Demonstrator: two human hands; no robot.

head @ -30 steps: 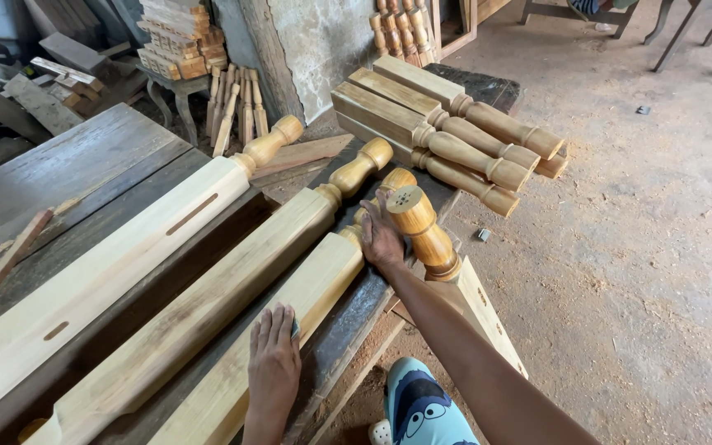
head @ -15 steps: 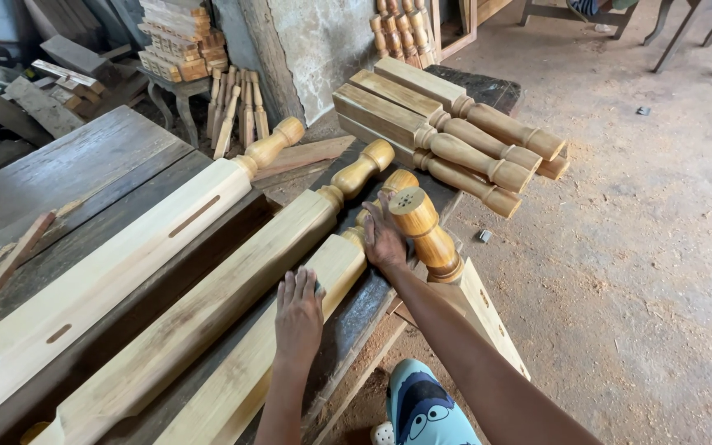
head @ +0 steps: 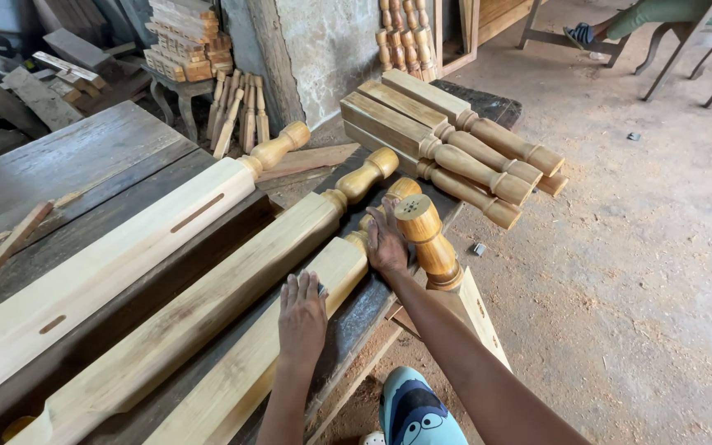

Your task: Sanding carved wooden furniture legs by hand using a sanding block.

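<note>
while the dark workbench (head: 67, 177) carries three long pale wooden posts, the nearest post (head: 290, 330) lies along its front edge; the left hand (head: 302, 317) rests flat and open on it, and the right hand (head: 386, 243) lies open against its turned end.

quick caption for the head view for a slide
Left hand flat on a pale turned wooden post, right hand at its rounded end.
</note>
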